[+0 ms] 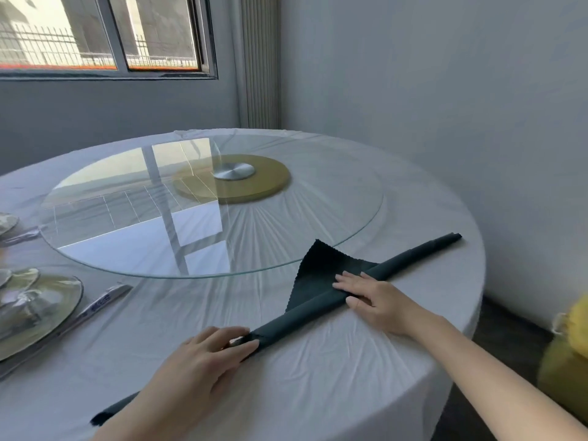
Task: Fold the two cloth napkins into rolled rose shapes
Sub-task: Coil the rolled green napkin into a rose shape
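Item: one dark green napkin (321, 272), lying on the near right part of a round worktop (334, 377) covered in white cloth.
Condition: rolled into a long narrow band running diagonally from the near left edge to the far right. One triangular corner with a zigzag edge is left unrolled, and its tip overlaps the rim of the glass turntable (356, 230).
Left hand (203, 354): laid over the near stretch of the roll, thumb and forefinger closed on the cloth.
Right hand (375, 300): palm down on the middle of the roll, fingers straight and pressing where the loose triangle meets the band.
Other contents: a gold disc (254, 189) with a metal hub under the turntable's centre. Stacked glass plates (38, 313) sit at the left edge, with a wrapped chopstick packet (105, 300) just beside them.
Surroundings: window (105, 33) at the far left, grey walls, and a blurred yellow object (572, 345) at the right edge, not identifiable.
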The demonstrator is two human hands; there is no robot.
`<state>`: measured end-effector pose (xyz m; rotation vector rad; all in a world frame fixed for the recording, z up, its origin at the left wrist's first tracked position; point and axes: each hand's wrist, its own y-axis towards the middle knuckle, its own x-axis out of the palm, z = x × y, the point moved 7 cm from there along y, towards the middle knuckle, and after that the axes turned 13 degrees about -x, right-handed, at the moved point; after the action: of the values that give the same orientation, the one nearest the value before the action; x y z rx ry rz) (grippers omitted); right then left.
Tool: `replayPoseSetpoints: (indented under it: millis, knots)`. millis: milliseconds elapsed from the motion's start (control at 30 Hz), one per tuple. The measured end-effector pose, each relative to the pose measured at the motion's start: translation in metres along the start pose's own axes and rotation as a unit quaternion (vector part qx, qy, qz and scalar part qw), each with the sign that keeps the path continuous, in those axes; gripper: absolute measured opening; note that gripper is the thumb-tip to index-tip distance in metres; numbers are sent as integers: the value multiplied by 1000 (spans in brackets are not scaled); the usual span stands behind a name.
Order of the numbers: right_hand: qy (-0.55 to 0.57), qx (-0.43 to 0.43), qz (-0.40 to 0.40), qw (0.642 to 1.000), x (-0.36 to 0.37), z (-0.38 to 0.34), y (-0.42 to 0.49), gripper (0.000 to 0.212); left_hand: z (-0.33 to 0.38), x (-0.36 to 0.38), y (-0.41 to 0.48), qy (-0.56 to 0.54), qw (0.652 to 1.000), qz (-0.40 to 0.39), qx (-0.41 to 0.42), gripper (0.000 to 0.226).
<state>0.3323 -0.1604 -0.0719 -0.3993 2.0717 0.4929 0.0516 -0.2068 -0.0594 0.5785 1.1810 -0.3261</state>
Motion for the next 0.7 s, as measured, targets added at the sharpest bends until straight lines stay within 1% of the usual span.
replayPoseSetpoints:
  millis: [167, 267, 367, 467, 567, 633, 700]
  knots:
    - [30, 29, 28, 999, -19, 29, -1, 39, 22, 11, 27, -12, 999, -42, 26, 44]
    - [20, 35, 35, 999, -27, 41, 2, 43, 29, 17, 41, -18, 997, -69, 32, 32]
    - [10, 26, 37, 999, -30, 46, 0, 40, 30, 23, 54, -39, 993, -101, 35, 34]
    - [-38, 22, 17, 999, -28, 44, -1, 42, 26, 24, 65, -71, 988, -137, 28, 33]
    - [-82, 37, 0, 996, -24, 36, 0, 46, 20, 21, 70, -113, 977, -182, 10, 32]
    - [-94, 40, 3, 995, -20, 25, 1, 52, 17, 19, 71, -117, 974, -196, 9, 29]
    - [-106, 23, -2, 994, -10, 7, 3, 54, 13, 18, 68, -113, 970, -215, 7, 26]
